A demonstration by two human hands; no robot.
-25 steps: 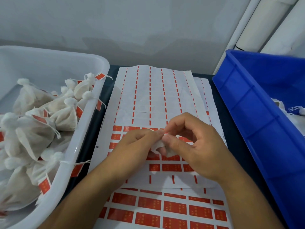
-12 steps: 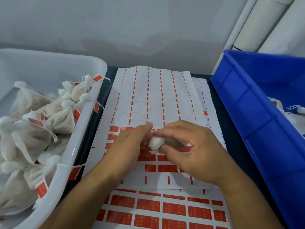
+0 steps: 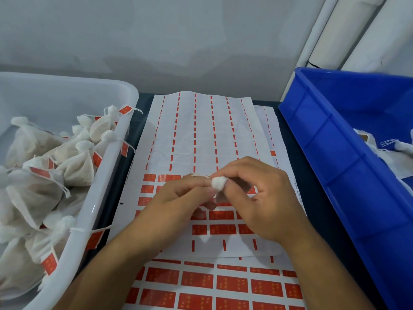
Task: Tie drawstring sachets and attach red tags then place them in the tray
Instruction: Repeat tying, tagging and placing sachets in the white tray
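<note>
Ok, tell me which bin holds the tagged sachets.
The white bin on the left: its sachets carry red tags. Those in the blue bin show none.

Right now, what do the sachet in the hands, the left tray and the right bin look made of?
Sachet: thin white nonwoven or gauze-like fabric, matte, bunched softly. White tray: translucent, slightly glossy plastic; contents show through its wall. Blue bin: opaque molded plastic, ribbed sides, mild sheen.
</note>
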